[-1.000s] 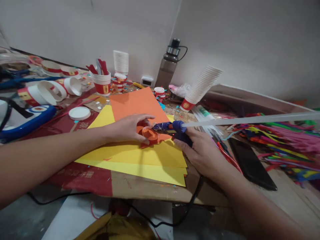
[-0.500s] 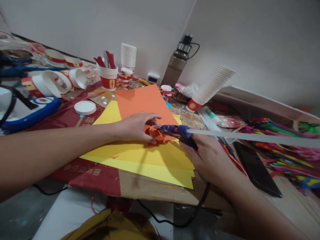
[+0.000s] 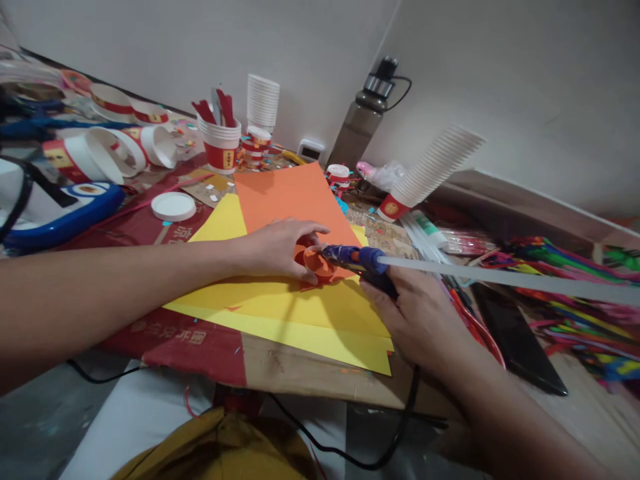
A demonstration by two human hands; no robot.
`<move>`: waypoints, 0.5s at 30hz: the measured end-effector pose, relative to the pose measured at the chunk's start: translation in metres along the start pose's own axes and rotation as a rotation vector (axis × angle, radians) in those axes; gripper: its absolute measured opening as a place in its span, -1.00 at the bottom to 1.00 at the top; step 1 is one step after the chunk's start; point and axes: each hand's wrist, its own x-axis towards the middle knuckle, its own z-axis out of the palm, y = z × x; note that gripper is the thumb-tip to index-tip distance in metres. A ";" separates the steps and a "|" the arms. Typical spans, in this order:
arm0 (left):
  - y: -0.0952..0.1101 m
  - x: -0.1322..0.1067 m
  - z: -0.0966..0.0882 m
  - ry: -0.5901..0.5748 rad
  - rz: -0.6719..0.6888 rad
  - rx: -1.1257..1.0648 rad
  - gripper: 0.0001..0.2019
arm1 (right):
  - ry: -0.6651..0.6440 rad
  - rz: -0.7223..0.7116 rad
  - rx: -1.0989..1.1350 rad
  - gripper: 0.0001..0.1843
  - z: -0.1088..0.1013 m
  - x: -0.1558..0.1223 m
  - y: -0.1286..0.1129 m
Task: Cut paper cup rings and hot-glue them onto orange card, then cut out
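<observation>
My left hand [image 3: 287, 250] is curled around a small orange paper piece [image 3: 320, 265], thumb in front and fingers behind. In my right hand [image 3: 407, 300] is a blue glue gun [image 3: 355, 257], its nozzle pointing left at the top of the orange piece. A long whitish glue stick [image 3: 475, 272] sticks out of the gun's back to the right. Beneath the hands lie yellow paper sheets [image 3: 280, 340] and an orange sheet [image 3: 285, 197]. Whether the nozzle touches the paper I cannot tell.
A white lid [image 3: 173, 207] and a paper cup holding tools [image 3: 220, 147] stand to the left. Behind are a water bottle [image 3: 357, 120] and a leaning cup stack [image 3: 433, 173]. A black phone-like slab [image 3: 520, 340] and colourful pipe cleaners [image 3: 590, 307] lie right. A black cord [image 3: 400, 433] hangs in front.
The view has shifted slightly, so most things sit a little further right. Both hands keep nearly the same pose around the orange piece and the glue gun.
</observation>
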 end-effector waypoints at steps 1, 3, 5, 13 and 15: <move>0.000 0.000 0.000 0.000 -0.001 -0.001 -0.20 | 0.002 -0.012 0.008 -0.83 0.001 0.001 0.000; -0.001 0.000 0.001 0.000 0.002 -0.005 -0.20 | 0.005 -0.023 0.008 -0.81 0.001 0.003 0.000; -0.001 0.000 0.001 -0.002 0.007 -0.011 -0.19 | 0.001 -0.009 -0.017 -0.84 0.000 0.002 0.000; 0.004 0.000 -0.003 -0.036 -0.039 0.028 -0.17 | -0.015 -0.002 -0.080 -0.84 -0.016 -0.006 -0.006; 0.004 0.000 -0.003 -0.037 -0.034 0.034 -0.16 | -0.026 -0.001 -0.071 -0.84 -0.019 -0.007 -0.007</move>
